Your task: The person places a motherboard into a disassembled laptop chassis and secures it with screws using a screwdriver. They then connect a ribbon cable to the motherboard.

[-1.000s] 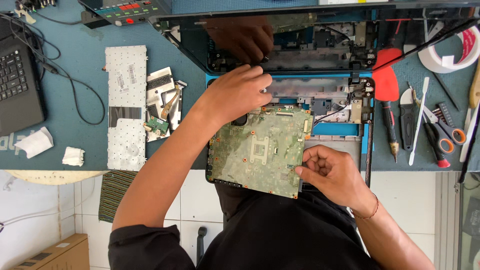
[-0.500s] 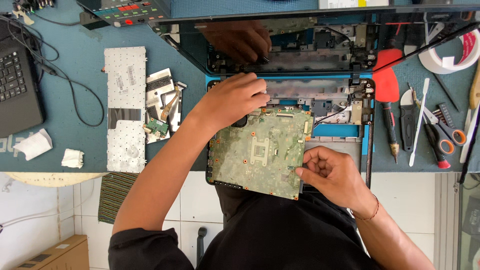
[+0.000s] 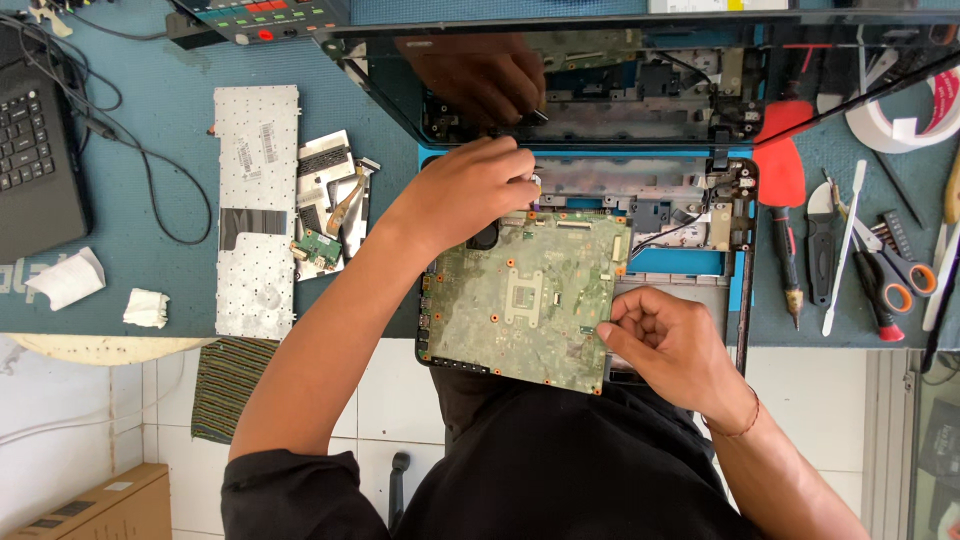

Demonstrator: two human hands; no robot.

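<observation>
A green laptop mainboard point(image 3: 520, 295) lies tilted over the near edge of an opened laptop base point(image 3: 690, 205). My right hand point(image 3: 665, 340) pinches the board's right near edge. My left hand point(image 3: 470, 190) rests curled on the board's far left corner, fingertips at the base's hinge area. The dark laptop screen point(image 3: 600, 80) stands open behind and mirrors my left hand.
A removed keyboard point(image 3: 257, 210) lies face down at left beside small loose parts point(image 3: 335, 205). A black laptop point(image 3: 35, 160) sits at far left. Screwdrivers, scissors point(image 3: 895, 280), a spudger and a tape roll point(image 3: 905, 110) lie at right. Crumpled tissues point(image 3: 70, 280) rest near the blue bench edge.
My left hand has slid a little toward me and to the left along the board's far corner. The board and my right hand have hardly moved.
</observation>
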